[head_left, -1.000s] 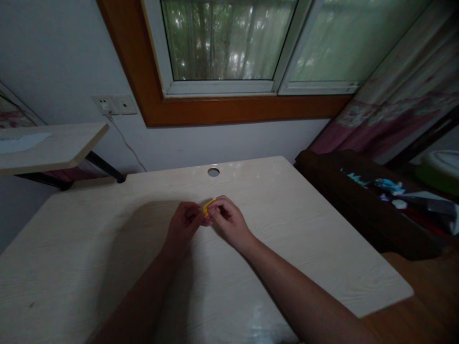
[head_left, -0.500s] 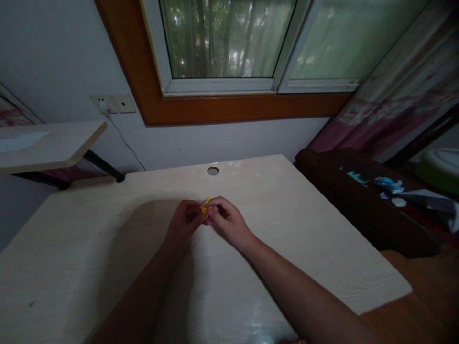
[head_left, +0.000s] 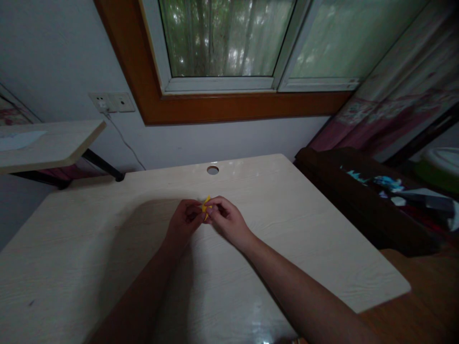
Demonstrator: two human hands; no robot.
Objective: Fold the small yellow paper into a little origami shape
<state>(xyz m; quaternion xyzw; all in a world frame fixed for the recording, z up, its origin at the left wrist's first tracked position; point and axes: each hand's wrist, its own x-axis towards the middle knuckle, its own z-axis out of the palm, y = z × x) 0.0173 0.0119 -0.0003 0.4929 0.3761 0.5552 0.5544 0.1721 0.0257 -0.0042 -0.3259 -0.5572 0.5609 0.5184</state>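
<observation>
A small yellow piece that looks like folded paper is held between my two hands, over the middle of the pale wooden desk. My left hand pinches its left side between thumb and fingers. From the right, my right hand grips it with thumb and forefinger. Only a pointed upper tip and a little of its middle show. My fingers cover the remainder, so its full shape cannot be made out.
Behind my hands is a round cable hole near the desk's back edge. A raised shelf on black legs stands at the left with a paper sheet on it. Right of the desk is a dark brown piece of furniture with assorted items on top.
Both hands stay in almost the same place on the yellow piece. The fingers and the piece have shifted only very slightly.
</observation>
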